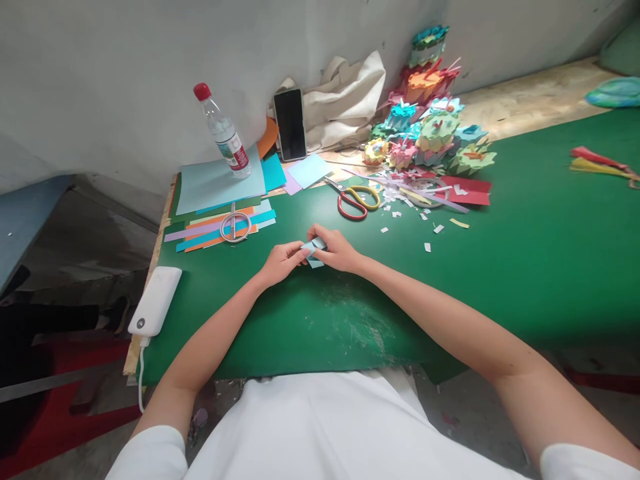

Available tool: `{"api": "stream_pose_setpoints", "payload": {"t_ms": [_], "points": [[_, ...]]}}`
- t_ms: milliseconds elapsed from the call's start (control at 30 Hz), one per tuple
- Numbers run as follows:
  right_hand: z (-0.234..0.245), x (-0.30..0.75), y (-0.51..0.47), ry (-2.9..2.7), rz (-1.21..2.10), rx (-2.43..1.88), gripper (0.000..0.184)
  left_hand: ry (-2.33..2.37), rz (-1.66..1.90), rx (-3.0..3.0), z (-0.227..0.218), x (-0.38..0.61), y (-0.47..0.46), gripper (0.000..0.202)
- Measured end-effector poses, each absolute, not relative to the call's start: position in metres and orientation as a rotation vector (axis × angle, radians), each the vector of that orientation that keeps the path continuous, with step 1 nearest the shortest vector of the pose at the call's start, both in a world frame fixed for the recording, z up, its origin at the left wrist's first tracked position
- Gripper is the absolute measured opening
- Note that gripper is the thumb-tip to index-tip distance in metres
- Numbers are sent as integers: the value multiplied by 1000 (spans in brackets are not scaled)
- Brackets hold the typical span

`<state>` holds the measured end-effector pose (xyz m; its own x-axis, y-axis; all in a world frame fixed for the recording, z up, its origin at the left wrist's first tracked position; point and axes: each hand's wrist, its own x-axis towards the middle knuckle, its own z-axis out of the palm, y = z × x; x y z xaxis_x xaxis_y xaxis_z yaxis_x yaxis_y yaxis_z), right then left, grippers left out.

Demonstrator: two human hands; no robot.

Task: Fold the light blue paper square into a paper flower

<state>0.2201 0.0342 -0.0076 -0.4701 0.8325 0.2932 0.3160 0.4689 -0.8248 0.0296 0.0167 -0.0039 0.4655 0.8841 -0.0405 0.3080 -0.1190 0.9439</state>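
Observation:
Both hands meet over the middle of the green tabletop, holding a small folded piece of light blue paper [315,263]. My left hand [284,262] pinches its left side between thumb and fingers. Around the right side and top of the paper, my right hand [336,251] is closed, its thumb lying across the front. Parts of the paper are hidden by the fingers. Beyond the right hand lie scissors [356,202] with one red and one yellow handle loop. Left of my hands, a roll of tape [236,227] rests on several coloured paper strips [200,233].
A water bottle [233,150] stands on coloured sheets [193,187]. Behind are an upright phone [290,125] and a cloth bag [340,107]. Paper flower-like crafts [437,130] pile up at back right, with scraps [395,193] in front. A white power bank [156,301] lies at the left edge.

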Motion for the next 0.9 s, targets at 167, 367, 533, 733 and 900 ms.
{"api": "stream_pose_setpoints", "payload": {"t_ms": [167, 367, 533, 733, 900], "points": [[-5, 222, 33, -2016, 969, -924, 13, 1057, 703, 1676, -4, 31, 17, 47], [-7, 224, 37, -2003, 1018, -853, 18, 1053, 708, 1659, -4, 31, 17, 47], [-9, 226, 37, -1990, 1060, -794, 36, 1051, 706, 1651, -4, 31, 17, 43], [-10, 224, 36, -1947, 1088, -855, 46, 1053, 703, 1645, -5, 31, 17, 40], [-10, 221, 37, -1971, 1049, -922, 27, 1049, 700, 1641, -4, 31, 17, 38]]}}
